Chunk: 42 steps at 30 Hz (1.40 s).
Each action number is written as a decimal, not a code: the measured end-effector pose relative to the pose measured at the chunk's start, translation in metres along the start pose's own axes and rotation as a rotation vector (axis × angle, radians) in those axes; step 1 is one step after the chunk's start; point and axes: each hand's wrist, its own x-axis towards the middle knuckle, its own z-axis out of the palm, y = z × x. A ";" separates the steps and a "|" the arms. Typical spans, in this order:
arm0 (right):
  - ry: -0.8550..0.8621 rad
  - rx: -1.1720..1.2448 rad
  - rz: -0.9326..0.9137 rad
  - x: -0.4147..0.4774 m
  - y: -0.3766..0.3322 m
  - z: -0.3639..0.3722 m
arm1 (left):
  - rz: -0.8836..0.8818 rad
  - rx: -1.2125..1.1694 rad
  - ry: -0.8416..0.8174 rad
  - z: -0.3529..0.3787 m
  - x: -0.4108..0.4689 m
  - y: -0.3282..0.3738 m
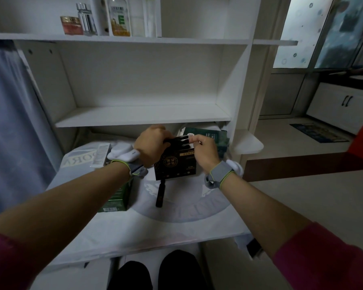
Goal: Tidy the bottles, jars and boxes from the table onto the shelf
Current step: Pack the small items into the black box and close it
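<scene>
Forearms stretch over the table below the white shelf. On the table stands a black box. The left hand grips its top and the right hand pinches its rim, seemingly closing it. Next it needs a two-handed lift onto the shelf, clear of the dark bottle.

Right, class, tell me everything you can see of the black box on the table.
The black box looks like cardboard, printed with gold emblems and a gold band. It stands upright on the cloth-covered table. Its top is open, showing what look like dark vials. The left hand and right hand grip its top from either side. A dark bottle lies just before it.
</scene>
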 end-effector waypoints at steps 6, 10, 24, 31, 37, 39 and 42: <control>0.030 -0.052 -0.002 0.004 0.006 0.000 | 0.034 0.004 -0.005 0.002 0.001 0.001; 0.031 -0.003 -0.005 0.004 0.005 0.001 | -0.001 -0.012 -0.003 0.006 0.002 -0.001; 0.201 -0.015 0.060 0.003 0.008 -0.002 | -0.405 0.086 -0.519 0.035 -0.017 -0.013; 0.207 -0.020 0.069 -0.001 0.012 -0.002 | -0.481 0.088 -0.658 0.055 -0.036 -0.015; 0.223 -0.022 0.086 -0.001 0.014 -0.003 | -0.477 0.086 -0.726 0.058 -0.040 -0.013; 0.228 -0.024 0.089 -0.002 0.015 -0.003 | -0.511 0.031 -0.745 0.058 -0.040 -0.014; 0.220 -0.024 0.090 -0.003 0.016 -0.003 | -0.514 0.001 -0.764 0.056 -0.040 -0.017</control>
